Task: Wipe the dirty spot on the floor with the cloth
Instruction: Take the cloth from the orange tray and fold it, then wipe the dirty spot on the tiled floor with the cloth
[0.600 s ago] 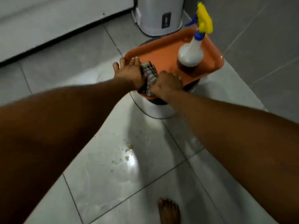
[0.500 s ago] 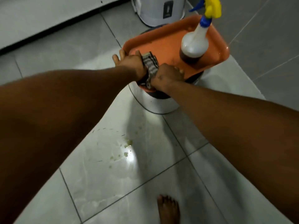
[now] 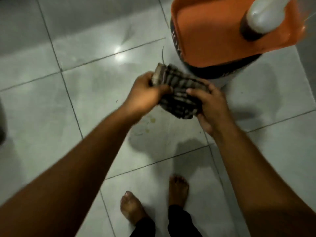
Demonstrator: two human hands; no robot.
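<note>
A dark checked cloth, folded into a wad, is held in the air above the floor. My left hand grips its left end and my right hand grips its right side. Just below the cloth, a dirty spot of small yellowish drops lies on a pale grey floor tile, partly under the shadow of my hands.
An orange tray rests on a white bucket at the upper right, and a white spray bottle stands on the tray. My two bare feet stand on the tiles near the bottom. A dark object sits at the left edge.
Both hands have lifted the cloth off the orange tray and drawn it back toward me, over the floor. The view has tilted down, so my feet now show.
</note>
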